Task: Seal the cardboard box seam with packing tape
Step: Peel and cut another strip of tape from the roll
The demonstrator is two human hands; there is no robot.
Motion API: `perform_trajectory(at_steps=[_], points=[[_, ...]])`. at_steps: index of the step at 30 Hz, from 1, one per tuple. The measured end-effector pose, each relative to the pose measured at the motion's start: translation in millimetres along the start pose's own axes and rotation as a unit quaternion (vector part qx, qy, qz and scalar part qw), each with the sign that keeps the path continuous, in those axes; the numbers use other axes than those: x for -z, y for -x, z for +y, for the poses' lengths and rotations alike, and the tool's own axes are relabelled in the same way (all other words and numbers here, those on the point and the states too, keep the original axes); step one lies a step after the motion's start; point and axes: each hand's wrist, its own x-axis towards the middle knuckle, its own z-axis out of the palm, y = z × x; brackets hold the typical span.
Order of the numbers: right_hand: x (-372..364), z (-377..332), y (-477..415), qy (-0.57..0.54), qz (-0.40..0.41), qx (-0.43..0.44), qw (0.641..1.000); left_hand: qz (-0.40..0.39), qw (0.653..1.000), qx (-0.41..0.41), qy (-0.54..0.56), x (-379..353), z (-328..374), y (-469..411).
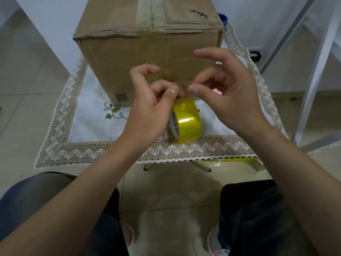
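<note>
A brown cardboard box (147,50) stands on a small table; old tape runs along the seam on its top. In front of it a roll of yellow packing tape (186,121) hangs over the table's near edge. My left hand (149,108) holds the roll from its left side, thumb on top. My right hand (227,93) pinches the clear loose end of the tape (181,87) between thumb and fingers, just above the roll. The hands are close together in front of the box's front face.
A white tablecloth with a lace zigzag border (166,150) covers the table. A black object (255,55) sits at the far right, a blue one (224,18) behind the box. White frame legs (317,71) stand at the right. My knees and shoes are below.
</note>
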Motion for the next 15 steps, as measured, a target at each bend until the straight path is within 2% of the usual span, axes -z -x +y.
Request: perform_trajectory(at_steps=[6, 15], points=[[-0.8, 0.6, 0.4, 0.003, 0.007, -0.005, 1.000, 0.007, 0.999, 0.014, -0.046, 0.4, -3.6, 1.0], [-1.5, 0.3, 0.8, -0.006, 0.015, -0.006, 1.000, 0.031, 0.999, 0.019, -0.020, -0.1, -3.1, 1.6]])
